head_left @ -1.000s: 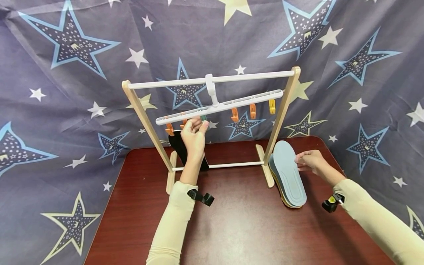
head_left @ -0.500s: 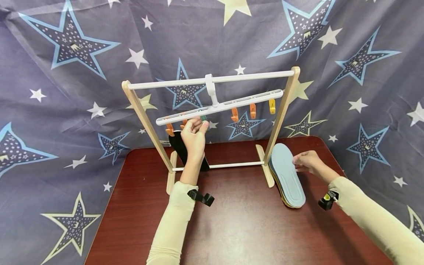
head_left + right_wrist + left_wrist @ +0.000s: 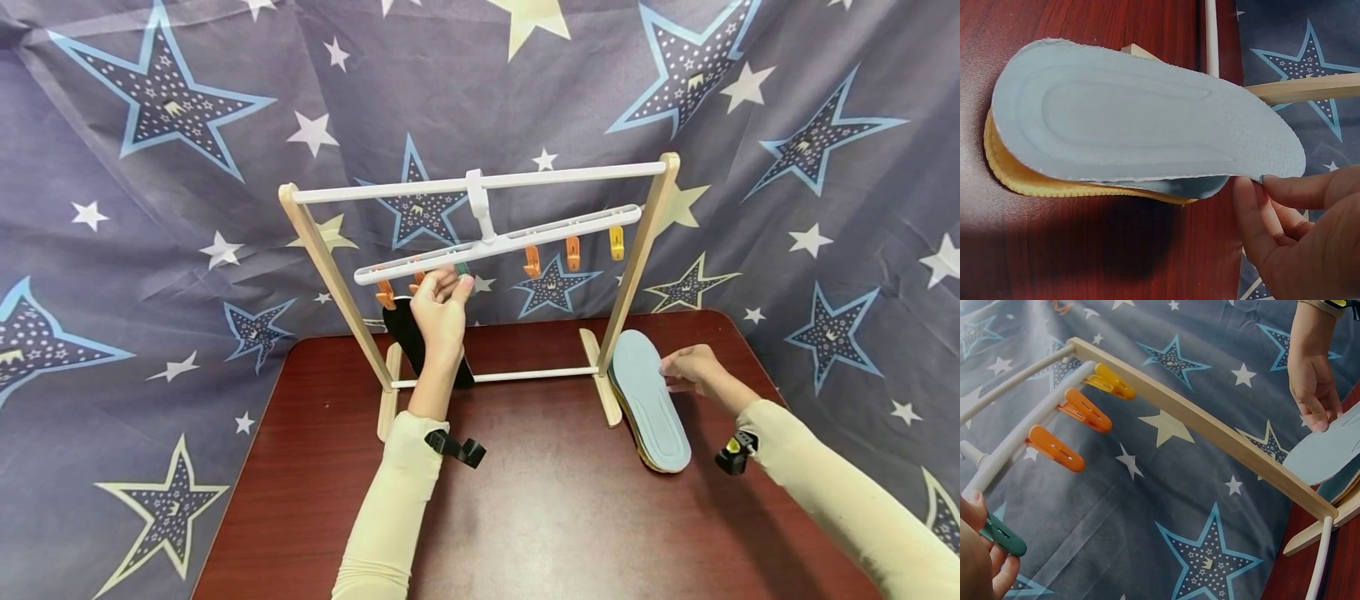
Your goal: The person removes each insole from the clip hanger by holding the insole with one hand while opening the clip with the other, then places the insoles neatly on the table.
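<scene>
My left hand (image 3: 439,321) pinches a green clothespin (image 3: 1005,535) on the white clip hanger (image 3: 510,242). My right hand (image 3: 697,369) holds the side edge of a light-blue insole (image 3: 1129,125) between thumb and fingers, near its toe end. That insole is tilted, its toe end raised over other insoles. Beneath it, a yellow-edged insole (image 3: 1029,182) and another blue insole (image 3: 1200,186) show in the right wrist view. A black, insole-shaped piece (image 3: 405,327) hangs below the hanger's left end, partly hidden behind my left hand and forearm.
A wooden rack (image 3: 637,267) with a white top rod carries the hanger. Orange clothespins (image 3: 573,252) and a yellow clothespin (image 3: 617,242) hang at the hanger's right; orange ones also hang at its left. The reddish-brown table (image 3: 540,500) meets a star-patterned cloth behind.
My right hand has shifted slightly left, and the toe end of the light-blue insole has come down a little. The left hand stays at the green clothespin.
</scene>
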`<state>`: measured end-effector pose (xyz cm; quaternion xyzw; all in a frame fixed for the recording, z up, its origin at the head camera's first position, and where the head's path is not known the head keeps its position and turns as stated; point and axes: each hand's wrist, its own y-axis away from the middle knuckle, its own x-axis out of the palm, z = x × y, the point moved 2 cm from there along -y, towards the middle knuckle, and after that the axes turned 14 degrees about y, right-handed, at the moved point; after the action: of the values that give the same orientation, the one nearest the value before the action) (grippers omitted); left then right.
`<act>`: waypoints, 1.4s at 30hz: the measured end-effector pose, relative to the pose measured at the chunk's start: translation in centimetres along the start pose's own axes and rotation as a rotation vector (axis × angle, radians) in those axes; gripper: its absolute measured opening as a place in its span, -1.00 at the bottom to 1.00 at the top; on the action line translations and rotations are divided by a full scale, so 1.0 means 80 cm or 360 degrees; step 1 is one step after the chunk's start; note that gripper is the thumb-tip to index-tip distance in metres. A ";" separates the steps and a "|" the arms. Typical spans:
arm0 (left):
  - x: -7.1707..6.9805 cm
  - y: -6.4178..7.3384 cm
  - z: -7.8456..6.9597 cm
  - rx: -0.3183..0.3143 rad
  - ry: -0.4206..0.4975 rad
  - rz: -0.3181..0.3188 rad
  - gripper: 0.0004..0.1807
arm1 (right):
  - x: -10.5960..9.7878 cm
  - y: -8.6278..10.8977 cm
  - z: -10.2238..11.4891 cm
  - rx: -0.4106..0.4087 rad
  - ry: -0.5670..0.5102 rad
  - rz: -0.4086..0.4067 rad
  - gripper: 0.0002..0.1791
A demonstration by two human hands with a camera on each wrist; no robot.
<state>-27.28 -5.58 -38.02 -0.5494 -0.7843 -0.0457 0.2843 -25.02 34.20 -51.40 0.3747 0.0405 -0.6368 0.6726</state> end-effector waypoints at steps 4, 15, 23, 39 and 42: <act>0.000 0.001 0.001 0.0005 0.0003 -0.0007 -0.76 | 0.005 -0.002 -0.001 0.0010 0.0018 -0.0006 -0.75; 0.001 0.002 0.001 0.0007 -0.0005 -0.0004 -0.77 | 0.011 -0.011 -0.010 0.0029 0.0017 -0.0064 -0.75; 0.001 0.001 0.002 0.0002 -0.0015 0.0005 -0.72 | 0.014 -0.014 -0.014 0.0012 0.0014 -0.0073 -0.74; 0.001 0.000 0.004 0.0004 0.0003 0.0005 -0.73 | 0.019 -0.027 -0.024 0.0045 0.0027 -0.0143 -0.89; 0.001 0.000 0.005 -0.0007 -0.0001 0.0006 -0.74 | 0.021 -0.029 -0.026 0.0066 0.0033 -0.0162 -0.81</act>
<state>-27.44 -5.37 -38.32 -0.5516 -0.7833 -0.0468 0.2829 -25.88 34.23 -54.84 0.3927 0.0531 -0.6670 0.6310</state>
